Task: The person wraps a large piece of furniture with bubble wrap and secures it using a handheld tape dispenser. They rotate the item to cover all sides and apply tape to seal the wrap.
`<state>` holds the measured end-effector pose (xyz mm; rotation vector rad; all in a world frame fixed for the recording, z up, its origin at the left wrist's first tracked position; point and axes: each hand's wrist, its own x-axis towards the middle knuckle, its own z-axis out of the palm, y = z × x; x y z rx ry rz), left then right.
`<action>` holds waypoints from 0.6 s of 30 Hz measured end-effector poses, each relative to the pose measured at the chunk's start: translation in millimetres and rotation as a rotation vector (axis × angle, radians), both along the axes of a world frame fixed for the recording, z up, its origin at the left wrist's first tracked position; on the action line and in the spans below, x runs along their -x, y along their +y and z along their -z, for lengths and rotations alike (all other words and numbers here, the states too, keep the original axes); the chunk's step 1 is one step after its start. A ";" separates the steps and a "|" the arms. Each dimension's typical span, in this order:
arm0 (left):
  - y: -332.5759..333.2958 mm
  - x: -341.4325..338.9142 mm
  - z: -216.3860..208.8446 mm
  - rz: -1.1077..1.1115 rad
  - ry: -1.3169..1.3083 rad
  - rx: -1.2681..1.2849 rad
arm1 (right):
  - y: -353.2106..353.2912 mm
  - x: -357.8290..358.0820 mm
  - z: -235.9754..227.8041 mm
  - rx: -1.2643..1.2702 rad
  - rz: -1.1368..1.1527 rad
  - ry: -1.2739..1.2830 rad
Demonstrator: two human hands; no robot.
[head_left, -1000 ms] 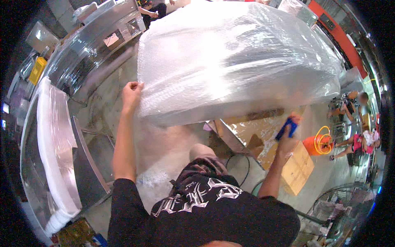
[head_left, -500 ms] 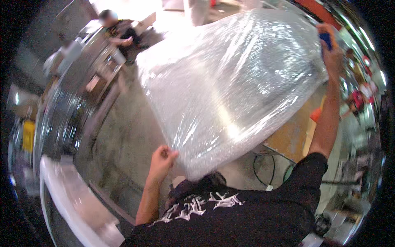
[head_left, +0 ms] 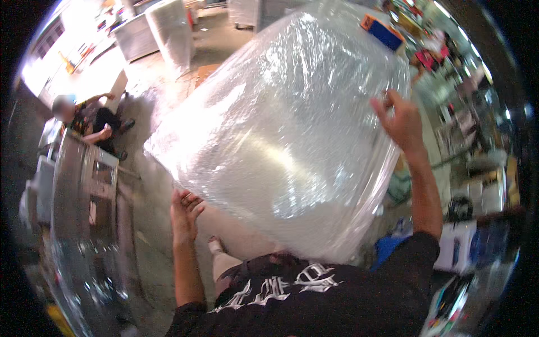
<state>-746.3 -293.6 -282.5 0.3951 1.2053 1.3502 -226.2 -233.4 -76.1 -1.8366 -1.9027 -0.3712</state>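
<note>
A big bulky object wrapped in clear bubble wrap [head_left: 281, 140] fills the middle of the view, tilted toward me. My left hand [head_left: 185, 209] rests with spread fingers against its lower left edge. My right hand [head_left: 396, 119] is up at the right side, fingers curled on the edge of the wrap. A blue and orange tape dispenser [head_left: 382, 31] lies at the far top edge of the bulk, apart from both hands. My black shirt with white print shows at the bottom.
Another person [head_left: 90, 121] crouches on the concrete floor at the far left. A stainless steel counter [head_left: 84, 185] runs along the left. More wrapped steel units [head_left: 163, 28] stand at the back. Cluttered shelves and boxes [head_left: 477, 185] line the right.
The view has swung left and the wrapped bulk has tilted. My right hand has come down from the top corner and no longer holds the blue dispenser. My left hand stays at the lower edge.
</note>
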 end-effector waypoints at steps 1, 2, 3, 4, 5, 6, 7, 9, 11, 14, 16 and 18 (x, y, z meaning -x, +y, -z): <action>16.4 13.6 9.0 0.017 -0.033 -0.010 | -54.6 39.3 24.6 -0.088 0.009 -0.049; 29.0 19.6 17.2 0.053 -0.072 0.001 | -100.8 78.0 47.3 -0.112 0.061 0.008; 33.8 23.2 21.1 0.096 -0.112 0.031 | -137.6 114.3 75.1 -0.082 0.211 0.112; 38.6 28.2 17.9 0.152 -0.058 0.031 | -165.1 149.5 103.5 -0.065 0.354 0.207; 40.8 27.7 14.0 0.198 -0.019 0.020 | -188.1 179.8 127.6 -0.084 0.496 0.173; 38.9 25.2 11.7 0.228 0.010 0.004 | -205.4 204.6 147.8 -0.104 0.622 0.127; 34.7 26.0 10.5 0.240 0.006 -0.021 | -218.4 228.2 164.8 -0.129 0.739 0.090; 34.7 26.1 1.0 0.264 0.002 -0.094 | -221.3 256.7 179.1 -0.217 0.894 0.184; 36.3 36.7 9.5 0.342 -0.073 -0.135 | -219.4 271.3 188.9 -0.273 1.001 0.189; 43.8 51.2 19.0 0.434 -0.167 -0.169 | -213.2 280.4 201.1 -0.290 1.066 0.052; 43.1 55.8 16.0 0.449 -0.159 -0.180 | -216.5 286.6 208.6 -0.341 1.015 0.174; 46.2 62.1 16.3 0.465 -0.175 -0.207 | -219.5 290.8 214.0 -0.407 0.975 0.339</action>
